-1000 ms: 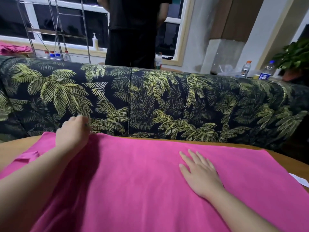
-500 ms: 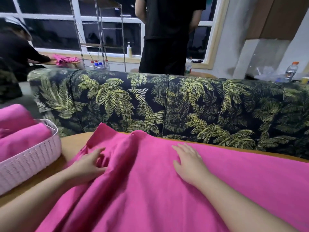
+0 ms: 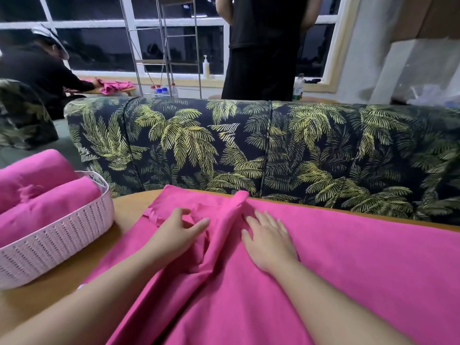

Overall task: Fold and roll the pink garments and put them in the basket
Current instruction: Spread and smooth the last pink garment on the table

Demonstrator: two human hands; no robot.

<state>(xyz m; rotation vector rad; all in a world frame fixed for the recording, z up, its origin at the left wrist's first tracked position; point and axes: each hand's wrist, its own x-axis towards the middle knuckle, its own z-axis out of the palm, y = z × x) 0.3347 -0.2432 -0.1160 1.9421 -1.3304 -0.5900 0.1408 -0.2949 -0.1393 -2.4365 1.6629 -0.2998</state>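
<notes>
Change: both hands have slid closer together since half a second ago, and the bunched ridge of cloth between them now stands narrower and taller; more of the basket shows at the left.
Garment: large bright pink fabric garment [image 3: 348, 270] lies spread over the wooden counter [image 3: 129, 202], its far edge near the sofa, with one raised fold running up the middle to a small peak at that far edge.
Left hand: left hand [image 3: 178, 229] rests on the cloth just left of the fold, fingers loosely curved and spread, thumb out; fingertips touch the fabric, nothing is clenched.
Right hand: right hand [image 3: 270, 239] lies palm down, fingers straight and splayed, pressing the cloth flat right beside the fold.
Basket: pale pink woven plastic basket [image 3: 57, 237] sits on the counter at the left, apart from the spread garment, and holds two rolled pink garments [image 3: 47, 202] side by side.
Beyond: dark sofa with green palm-leaf print [image 3: 249, 150] backs the counter; a person in black [image 3: 261, 46] stands behind it at the window, another person [image 3: 37, 70] bends over pink cloth at far left.
</notes>
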